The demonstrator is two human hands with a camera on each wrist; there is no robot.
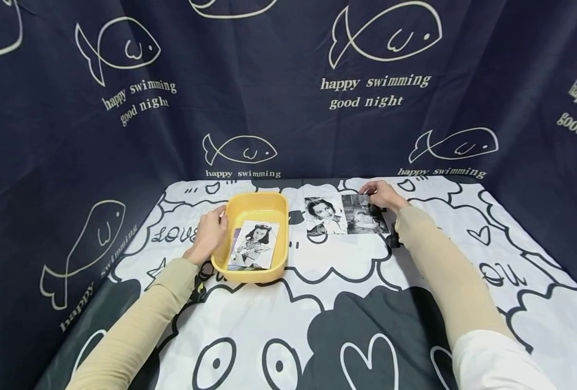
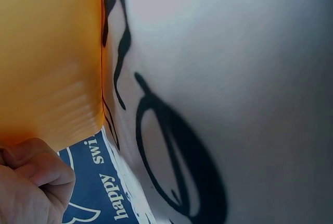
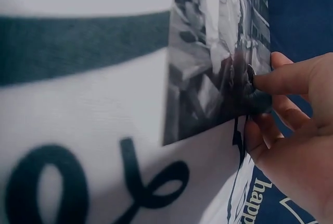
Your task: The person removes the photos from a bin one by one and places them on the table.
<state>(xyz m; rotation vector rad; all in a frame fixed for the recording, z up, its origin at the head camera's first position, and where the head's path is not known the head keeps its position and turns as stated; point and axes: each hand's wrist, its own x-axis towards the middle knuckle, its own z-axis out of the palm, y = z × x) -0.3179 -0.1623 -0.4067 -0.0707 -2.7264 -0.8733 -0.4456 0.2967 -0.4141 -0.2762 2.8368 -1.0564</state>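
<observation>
Left hand (image 1: 211, 233) grips a yellow tray (image 1: 256, 202) at its ten o'clock | right hand (image 1: 386, 196) pinches a monochrome photograph (image 1: 362, 218) at its one o'clock

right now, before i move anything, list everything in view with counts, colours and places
Yellow rounded-rectangular plastic tub: 1, yellow, left of loose photos
Rectangular woman's-portrait print: 1, black-and-white, inside tub
Partly hidden print: at least 1, purplish edge, beneath that portrait
Rectangular close-up portrait photo: 1, black-and-white, right of tub
Rectangular scene photo: 1, black-and-white, right of close-up
Cartoon-print fabric cloth: 1, white and dark grey, beneath tub
Fish-print fabric curtain: 1, navy, behind
Long fabric sleeves: 2, beige, forearms
Left hand: 1, bare, gripping tub's left rim
Right hand: 1, bare, pinching scene photo
</observation>
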